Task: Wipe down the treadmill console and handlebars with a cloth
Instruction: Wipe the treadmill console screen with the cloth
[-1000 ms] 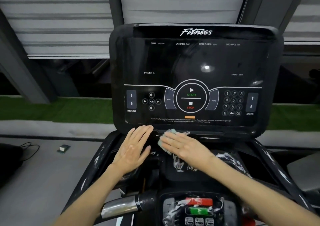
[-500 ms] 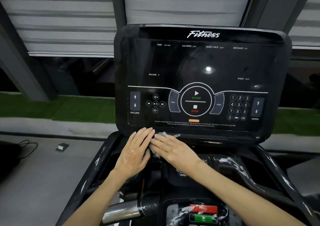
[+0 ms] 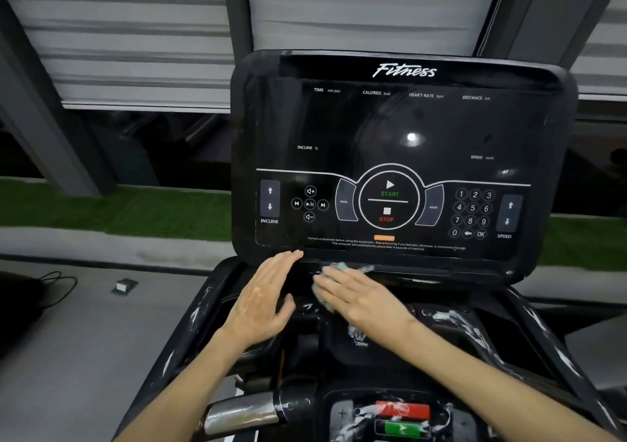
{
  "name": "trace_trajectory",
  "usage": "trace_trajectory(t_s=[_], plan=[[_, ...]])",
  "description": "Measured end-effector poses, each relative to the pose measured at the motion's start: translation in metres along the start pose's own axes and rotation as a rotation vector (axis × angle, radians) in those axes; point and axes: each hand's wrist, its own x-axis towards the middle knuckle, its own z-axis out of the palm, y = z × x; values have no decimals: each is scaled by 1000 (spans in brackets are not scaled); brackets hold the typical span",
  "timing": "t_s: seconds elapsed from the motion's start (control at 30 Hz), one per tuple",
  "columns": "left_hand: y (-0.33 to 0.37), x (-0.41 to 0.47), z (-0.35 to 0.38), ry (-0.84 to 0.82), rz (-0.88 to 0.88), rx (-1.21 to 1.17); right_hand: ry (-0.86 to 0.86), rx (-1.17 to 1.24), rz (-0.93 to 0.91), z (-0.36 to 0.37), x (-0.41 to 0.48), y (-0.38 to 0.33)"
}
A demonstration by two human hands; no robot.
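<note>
Head cam: L hand [image 3: 261,302] flat on glossy console [image 3: 390,119] ledge, R hand [image 3: 359,301] flat pressing cloth [image 3: 339,267]; prob. shutters [image 3: 135,51] behind.

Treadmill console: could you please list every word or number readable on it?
"Fitness": console top.
"TIME", "CALORIES", "HEART RATE", "DISTANCE": upper row.
"INCLINE": left arrow keys.
"SPEED": right arrow keys.
"START", "STOP": centre dial.
"0" to "9", "OK": keypad.
Fine print below: mostly blurred.

The cloth [image 3: 341,267] is mostly hidden under the right hand [image 3: 366,301]; the lower button panel [image 3: 403,419] is cut by the bottom edge.
</note>
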Motion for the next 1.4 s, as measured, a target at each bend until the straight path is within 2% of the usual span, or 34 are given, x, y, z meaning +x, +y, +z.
trace_trajectory(t_s=[0.17, 0.37, 0.5, 0.7, 0.87, 0.93, 1.03, 1.1, 1.27, 1.4], plan=[[0, 0, -4, -9, -21, -37, 23, 67, 0, -1, 40, -23], [-4, -2, -7, -67, -11, -15, -2, -54, -11, -5, -33, 21], [-5, -7, -6, -44, -9, 97, -43, -74, -38, -3, -23, 18], [-24, -24, -18, -94, -22, 262, 6, -45, -51, -2, 46, -20], [-30, -22, -28, -115, -4, 347, 6, -29, -28, -5, 13, -3], [-34, -18, -32, -72, -41, 393, 11, -52, -23, -4, -10, 9], [-45, -6, -40, 47, -220, 462, -13, -59, -33, -2, -15, 14], [-55, 1, -43, 70, -310, 477, -16, -40, -44, -3, 2, 6], [-68, 2, -35, 41, -292, 514, 41, -5, -35, 2, 60, -28], [-67, 5, -30, 67, -292, 515, 12, 55, 15, -2, 52, -26]])
